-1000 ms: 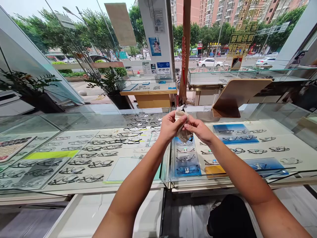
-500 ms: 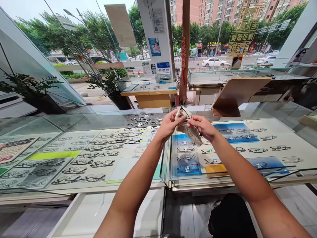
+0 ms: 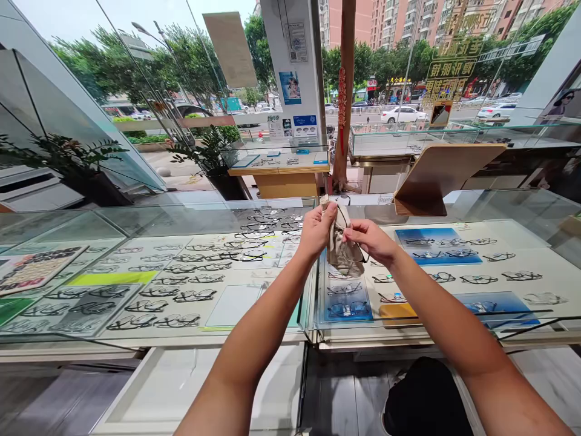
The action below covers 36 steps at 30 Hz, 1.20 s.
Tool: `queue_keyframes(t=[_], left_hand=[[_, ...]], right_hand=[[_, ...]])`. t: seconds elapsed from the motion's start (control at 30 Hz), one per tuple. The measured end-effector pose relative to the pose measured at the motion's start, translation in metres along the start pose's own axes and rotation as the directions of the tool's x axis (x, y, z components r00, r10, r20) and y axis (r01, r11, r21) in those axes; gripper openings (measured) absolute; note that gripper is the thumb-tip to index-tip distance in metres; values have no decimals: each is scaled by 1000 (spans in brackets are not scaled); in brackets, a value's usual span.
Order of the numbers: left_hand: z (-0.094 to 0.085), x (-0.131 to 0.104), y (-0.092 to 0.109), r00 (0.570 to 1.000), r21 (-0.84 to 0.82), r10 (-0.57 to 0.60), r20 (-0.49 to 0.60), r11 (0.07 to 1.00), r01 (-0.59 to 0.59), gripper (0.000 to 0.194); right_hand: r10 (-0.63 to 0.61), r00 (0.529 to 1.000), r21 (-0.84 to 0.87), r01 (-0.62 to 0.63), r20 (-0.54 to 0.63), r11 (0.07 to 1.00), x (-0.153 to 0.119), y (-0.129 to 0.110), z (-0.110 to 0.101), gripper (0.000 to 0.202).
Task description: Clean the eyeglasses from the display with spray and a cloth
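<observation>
Above the glass display case (image 3: pixel 313 315), both my hands are raised together around a pair of thin dark-framed glasses (image 3: pixel 364 257) and a beige cloth (image 3: pixel 341 261). My left hand (image 3: pixel 318 229) is closed on the cloth, its thumb pressing on top near the frame. With pinched fingers, my right hand (image 3: pixel 370 239) holds the glasses by the frame. The cloth hangs below the fingers and covers part of the glasses, so one lens is mostly hidden.
Rows of glasses (image 3: pixel 195 295) lie inside the case on both sides. A wooden-backed mirror or board (image 3: pixel 447 172) stands on the right of the glass top. An open white drawer (image 3: pixel 204 387) juts out below left. A potted plant (image 3: pixel 209 157) stands beyond.
The cloth has been turned and now hangs more openly downward beneath my left hand. My left thumb has shifted upward on it. The view has swung slightly left.
</observation>
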<state>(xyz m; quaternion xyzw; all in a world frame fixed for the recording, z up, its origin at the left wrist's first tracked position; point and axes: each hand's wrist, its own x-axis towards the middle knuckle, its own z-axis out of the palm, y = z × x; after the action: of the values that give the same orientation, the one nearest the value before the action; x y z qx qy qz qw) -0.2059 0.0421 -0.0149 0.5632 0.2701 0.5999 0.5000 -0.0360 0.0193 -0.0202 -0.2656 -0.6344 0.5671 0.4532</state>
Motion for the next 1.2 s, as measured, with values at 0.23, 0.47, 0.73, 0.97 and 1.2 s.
queue_keyframes(t=[0.23,0.47,0.73,0.97,1.2], left_hand=[[0,9,-2,996,-154,5,-94,988,-20,64],[3,3,-9,989,-64,-126,80,989,131,57],[13,-3,-23,958,-7,-209,194,977,214,51],[17,-7,-12,918,-248,-311,246,895,370,44],[17,-6,-4,922,-199,-314,225,912,359,32]], right_hand=[[-90,984,89,104,-156,991,-2,-8,0,50],[-134,947,91,167,-293,982,-4,-22,-14,52],[-143,960,69,164,-240,984,-4,-17,-9,49],[-136,933,73,169,-334,983,-4,-18,-20,49],[-270,907,47,301,-322,953,-5,-23,-42,39]])
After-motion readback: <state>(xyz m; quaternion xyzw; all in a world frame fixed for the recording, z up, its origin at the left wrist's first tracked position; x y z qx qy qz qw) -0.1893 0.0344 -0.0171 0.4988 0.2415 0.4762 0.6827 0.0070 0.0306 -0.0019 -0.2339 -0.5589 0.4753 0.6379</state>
